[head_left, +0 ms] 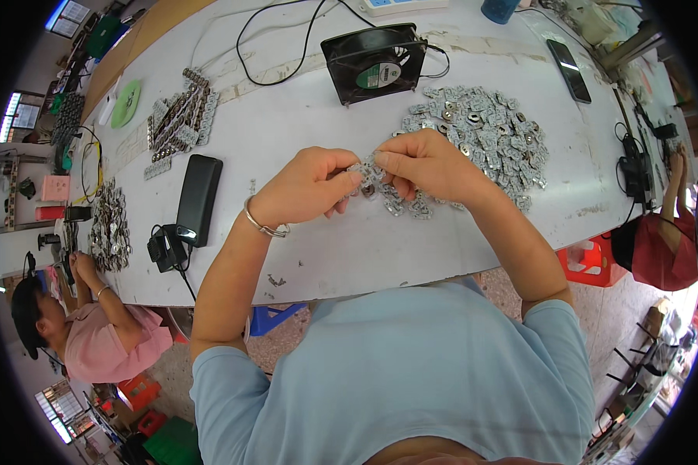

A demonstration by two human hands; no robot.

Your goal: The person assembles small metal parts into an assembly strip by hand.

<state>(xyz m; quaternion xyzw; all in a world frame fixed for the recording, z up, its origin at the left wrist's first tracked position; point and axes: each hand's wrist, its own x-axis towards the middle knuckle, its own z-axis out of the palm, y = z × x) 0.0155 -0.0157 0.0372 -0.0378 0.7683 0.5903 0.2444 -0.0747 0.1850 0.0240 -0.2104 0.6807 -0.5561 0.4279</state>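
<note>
My left hand (310,186) and my right hand (429,165) meet over the middle of the white table. Their thumbs and fingers are pinched on small silvery metal pieces (367,172), partly hidden by the fingertips; whether it is one joined piece or several I cannot tell. A few similar loose pieces (419,208) lie on the table just under and beside my right hand. Beyond that hand spreads a large heap of small silvery metal parts (481,128), some with round openings. To the far left, longer metal strips (180,116) lie stacked in rows.
A black fan (376,63) stands beyond my hands, its cable trailing behind. Left of me lie a long black case (199,200) and a black adapter (167,248). A phone (568,71) rests at far right. People work at left (108,329) and right (667,244).
</note>
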